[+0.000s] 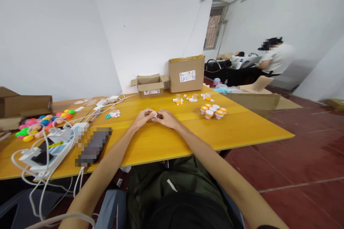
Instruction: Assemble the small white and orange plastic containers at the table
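Over the middle of the table, my left hand (143, 118) and my right hand (167, 118) meet around a small white plastic part (154, 114). Fingers of both hands are closed on it, and they cover most of its shape. To the right stands a cluster of small clear jars with orange and white lids (214, 110). Behind it lie loose white and orange plastic parts (192, 98) with a few clear cups. White rings and a teal ring (108, 116) lie left of my left hand.
An open small carton (149, 92) and a taller closed carton (186, 75) stand at the back. Power strips (55, 150) with tangled white cables, a phone (94, 146) and colourful plastic balls (44, 122) occupy the left. A person (276, 57) sits far right.
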The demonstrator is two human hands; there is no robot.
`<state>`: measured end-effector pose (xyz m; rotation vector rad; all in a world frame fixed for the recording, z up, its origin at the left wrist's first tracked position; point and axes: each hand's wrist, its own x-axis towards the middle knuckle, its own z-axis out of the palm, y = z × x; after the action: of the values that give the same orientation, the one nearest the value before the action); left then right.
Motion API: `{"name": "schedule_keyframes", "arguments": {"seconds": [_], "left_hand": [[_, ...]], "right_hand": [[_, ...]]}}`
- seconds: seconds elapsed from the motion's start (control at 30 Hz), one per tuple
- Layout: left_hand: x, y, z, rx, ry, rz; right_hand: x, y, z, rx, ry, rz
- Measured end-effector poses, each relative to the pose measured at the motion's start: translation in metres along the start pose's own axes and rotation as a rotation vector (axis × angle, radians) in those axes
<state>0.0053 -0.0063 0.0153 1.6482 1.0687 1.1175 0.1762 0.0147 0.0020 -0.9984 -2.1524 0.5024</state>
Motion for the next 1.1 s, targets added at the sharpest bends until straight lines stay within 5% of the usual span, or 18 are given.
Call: {"name": "schedule_keyframes", "arguments": {"seconds": [0.7,0.97,1.1], "left_hand": [[0.003,-0.004,0.001,0.047,0.015,0.002],[-0.001,-0.001,0.009,0.428,0.155,0.311],[-0.01,0.01,0.032,0.629,0.051,0.469]], "right_hand": [[-0.002,-0.001,0.002,-0.031,0.047,0.087],[-0.002,0.01,0.007,-0.222,0.158,0.118],[0.0,0.008,0.009,-0.303,0.124,0.09]]}}
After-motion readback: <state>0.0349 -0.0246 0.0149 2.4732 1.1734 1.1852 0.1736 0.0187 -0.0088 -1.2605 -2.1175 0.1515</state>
